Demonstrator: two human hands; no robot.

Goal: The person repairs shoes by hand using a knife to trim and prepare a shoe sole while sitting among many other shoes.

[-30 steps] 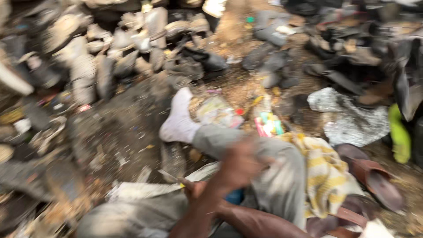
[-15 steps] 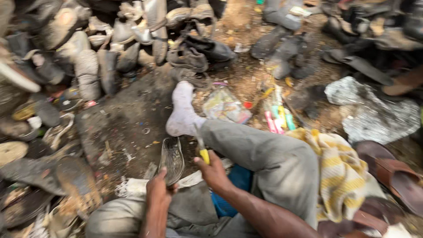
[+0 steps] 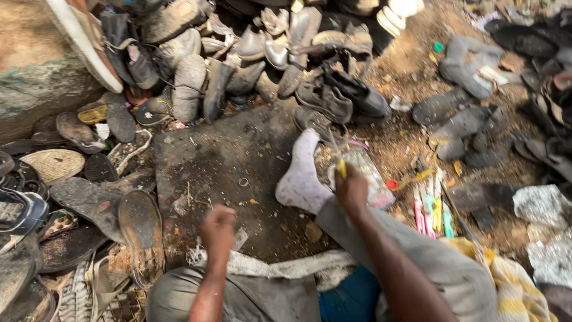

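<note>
Right hand (image 3: 351, 189) pinching small yellow tool (image 3: 342, 169), raised over socked foot (image 3: 302, 179), beside clear plastic bag (image 3: 364, 173). Left hand (image 3: 217, 229) curled into loose fist over dark mat (image 3: 226, 173); contents hidden, cannot tell. Advisable: grip tool low, steady wrist on grey-trousered leg (image 3: 411, 250), keep worn shoes (image 3: 140, 235) clear.

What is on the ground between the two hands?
In the head view, between the left hand and right hand lie the dark mat and the white-socked foot.
</note>
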